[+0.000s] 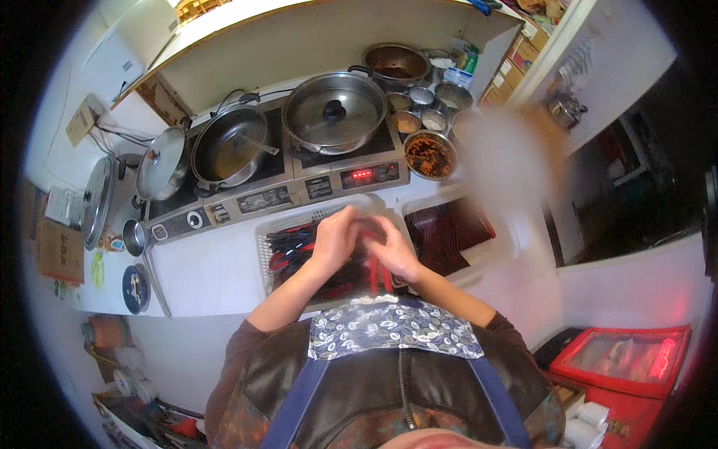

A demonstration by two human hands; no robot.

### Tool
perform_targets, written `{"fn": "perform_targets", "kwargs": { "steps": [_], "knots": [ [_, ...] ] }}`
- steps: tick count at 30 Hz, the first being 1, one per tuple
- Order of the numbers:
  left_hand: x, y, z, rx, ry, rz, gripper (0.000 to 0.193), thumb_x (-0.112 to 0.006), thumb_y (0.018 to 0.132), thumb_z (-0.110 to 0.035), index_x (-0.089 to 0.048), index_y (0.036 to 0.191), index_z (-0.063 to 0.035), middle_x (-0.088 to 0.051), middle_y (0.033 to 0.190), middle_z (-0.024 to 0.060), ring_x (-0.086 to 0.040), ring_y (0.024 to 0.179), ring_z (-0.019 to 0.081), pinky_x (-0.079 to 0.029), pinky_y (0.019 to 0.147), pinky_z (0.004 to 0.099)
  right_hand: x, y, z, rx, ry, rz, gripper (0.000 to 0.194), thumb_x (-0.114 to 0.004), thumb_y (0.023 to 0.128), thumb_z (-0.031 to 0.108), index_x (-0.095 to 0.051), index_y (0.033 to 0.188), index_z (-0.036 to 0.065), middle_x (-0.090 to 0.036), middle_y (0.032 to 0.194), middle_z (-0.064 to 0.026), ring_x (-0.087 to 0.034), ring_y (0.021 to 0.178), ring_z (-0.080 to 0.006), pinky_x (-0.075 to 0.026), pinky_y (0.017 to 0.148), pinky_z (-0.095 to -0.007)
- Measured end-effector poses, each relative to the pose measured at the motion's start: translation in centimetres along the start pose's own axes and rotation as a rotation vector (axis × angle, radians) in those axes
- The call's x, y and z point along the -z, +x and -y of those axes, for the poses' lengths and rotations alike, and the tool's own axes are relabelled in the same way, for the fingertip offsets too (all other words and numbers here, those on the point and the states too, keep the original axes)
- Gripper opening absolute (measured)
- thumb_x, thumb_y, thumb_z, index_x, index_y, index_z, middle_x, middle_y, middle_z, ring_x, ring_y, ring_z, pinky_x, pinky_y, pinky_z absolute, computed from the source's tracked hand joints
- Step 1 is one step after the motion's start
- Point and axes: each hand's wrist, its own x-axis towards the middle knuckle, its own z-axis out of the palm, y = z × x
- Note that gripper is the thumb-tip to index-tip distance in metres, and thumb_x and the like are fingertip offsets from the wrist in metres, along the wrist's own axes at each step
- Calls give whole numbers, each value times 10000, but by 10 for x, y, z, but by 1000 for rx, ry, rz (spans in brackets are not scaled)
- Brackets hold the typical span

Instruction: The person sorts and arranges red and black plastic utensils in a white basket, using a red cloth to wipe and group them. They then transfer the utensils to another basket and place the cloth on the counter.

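My left hand (335, 238) and my right hand (396, 251) are close together with fingers curled above a white plastic basket (261, 244). Inside it lie several black and red utensils (289, 244), some of which look like spoons. Something reddish and blurred shows between my hands; whether they grip it or it lies below them cannot be told. To the right of the basket, a second white tray (461, 271) contains dark red, glossy pieces (435, 236) ranged in rows with wavy edges.
Behind the baskets are induction cookers (269, 193), bearing a lidded pan (359, 120) and an open wok (210, 143). Metal seasoning pots, one of chili oil (429, 156), stand right of them. A ladle (152, 275) lies on the left. Something pale and blurred (510, 163) obscures the right side.
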Motion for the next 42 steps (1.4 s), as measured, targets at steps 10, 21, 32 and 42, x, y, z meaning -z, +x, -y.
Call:
{"fn": "perform_targets", "kwargs": {
  "steps": [10,21,32,42],
  "knots": [
    [12,4,-14,51,99,64,143,-669,823,-8,-568,924,-12,-657,822,234,-667,825,441,-520,695,496,5,1,13,-64,37,3,503,-693,929,32,-401,1335,81,-570,1204,-118,-642,908,-211,-630,706,-382],
    [4,15,-18,167,-209,17,162,-640,898,1,-673,1054,-22,-701,862,172,-715,770,289,-551,697,362,20,1,17,-93,436,232,444,-480,1075,353,-394,1456,141,-581,1182,-75,-614,980,-207,-587,834,-433],
    [-5,11,-30,113,-69,-9,145,-649,883,-3,-679,1024,-16,-711,918,173,-713,884,333,-549,769,387,20,-3,17,-69,361,193,419,-557,1043,393,-460,1377,159,-605,1047,-34,-621,809,-142,-572,668,-330],
    [10,-12,33,351,-371,-3,233,-653,982,-190,-675,1132,-13,-709,893,53,-652,795,122,-533,747,293,49,-2,4,-62,108,-5,378,-577,1025,223,-505,1374,95,-638,901,-40,-571,621,-94,-491,489,-247]
  ]
}}
